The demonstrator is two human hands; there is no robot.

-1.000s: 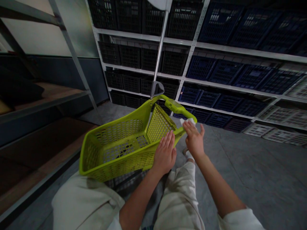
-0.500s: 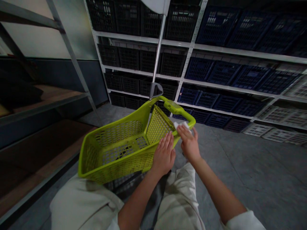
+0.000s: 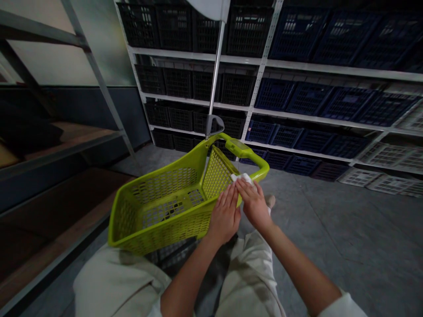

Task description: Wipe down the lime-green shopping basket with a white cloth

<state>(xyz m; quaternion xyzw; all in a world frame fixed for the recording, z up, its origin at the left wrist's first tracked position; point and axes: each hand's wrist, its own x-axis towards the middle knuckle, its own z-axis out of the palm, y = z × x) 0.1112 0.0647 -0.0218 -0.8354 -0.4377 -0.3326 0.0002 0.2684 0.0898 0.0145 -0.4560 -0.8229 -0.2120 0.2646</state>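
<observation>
A lime-green plastic mesh shopping basket (image 3: pixel 158 233) sits tilted across my lap, with a long metal pull handle (image 3: pixel 214 75) rising from its far end. My left hand (image 3: pixel 226 213) lies flat, fingers extended, on the basket's near side rim. Right beside it, my right hand (image 3: pixel 253 204) pinches a small white cloth (image 3: pixel 242 178) against the rim. The cloth touches the basket near the green grip (image 3: pixel 239 148). The basket's inside holds nothing visible.
Metal shelves (image 3: pixel 261 66) stacked with black and navy crates fill the view ahead, with white crates (image 3: pixel 390 184) low at right. A wooden-decked metal rack (image 3: pixel 59 193) stands at left. Grey concrete floor (image 3: pixel 330 229) spreads at right, and a light shoe (image 3: pixel 269 201) shows beyond my hands.
My right hand has moved left along the rim with the cloth, away from the green grip and closer to my left hand. My left hand and the basket have barely moved.
</observation>
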